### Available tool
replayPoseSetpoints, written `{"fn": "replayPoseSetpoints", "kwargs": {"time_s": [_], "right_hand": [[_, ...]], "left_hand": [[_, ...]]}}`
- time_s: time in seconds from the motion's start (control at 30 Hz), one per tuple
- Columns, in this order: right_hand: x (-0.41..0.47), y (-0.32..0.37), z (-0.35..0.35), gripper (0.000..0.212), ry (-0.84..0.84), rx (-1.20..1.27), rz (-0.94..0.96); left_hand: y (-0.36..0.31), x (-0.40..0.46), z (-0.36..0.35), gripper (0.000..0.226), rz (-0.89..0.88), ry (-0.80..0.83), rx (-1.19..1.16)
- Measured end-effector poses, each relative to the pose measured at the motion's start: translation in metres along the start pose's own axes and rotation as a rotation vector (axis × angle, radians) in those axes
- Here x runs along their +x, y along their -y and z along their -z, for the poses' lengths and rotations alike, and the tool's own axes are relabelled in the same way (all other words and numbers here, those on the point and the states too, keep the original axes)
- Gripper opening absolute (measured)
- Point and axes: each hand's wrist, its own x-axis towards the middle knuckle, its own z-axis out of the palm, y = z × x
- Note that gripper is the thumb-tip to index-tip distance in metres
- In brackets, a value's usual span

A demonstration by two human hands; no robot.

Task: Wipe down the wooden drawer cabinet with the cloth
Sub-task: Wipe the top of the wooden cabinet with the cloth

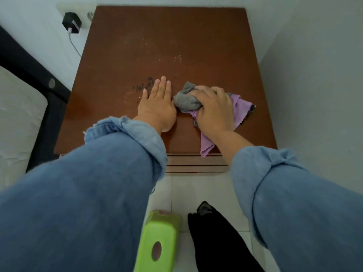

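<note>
The reddish-brown wooden drawer cabinet [137, 46] has a top running away from the person, with dust specks and dark marks beyond the hands. The right hand [213, 108] clenches the bunched grey-and-purple cloth [240, 108] near the front. The left hand [157, 107] lies flat, fingers straight, nearer the dark marks [144, 85].
</note>
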Motion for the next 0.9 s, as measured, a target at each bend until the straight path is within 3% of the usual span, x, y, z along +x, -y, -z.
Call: {"fn": "replayPoseSetpoints", "kwargs": {"time_s": [0.33, 0.43, 0.53, 0.67, 0.9], "right_hand": [[-0.089, 0.022, 0.01, 0.052, -0.102, 0.094, -0.017], [-0.108, 0.025, 0.014, 0.041, -0.12, 0.13, -0.018], [-0.12, 0.023, 0.026, 0.037, -0.062, 0.196, -0.025], [-0.112, 0.016, 0.06, 0.042, 0.111, 0.216, -0.128], [-0.052, 0.009, 0.081, 0.034, 0.051, 0.318, -0.258]], "left_hand": [[0.001, 0.001, -0.005, 0.057, -0.003, -0.064, 0.024], [0.0, -0.001, -0.004, 0.057, -0.001, -0.04, 0.029], [-0.001, -0.002, -0.002, 0.058, 0.002, -0.022, 0.042], [-0.003, -0.004, 0.0, 0.058, 0.014, 0.003, 0.049], [-0.007, -0.006, 0.005, 0.058, 0.03, 0.026, 0.074]]}}
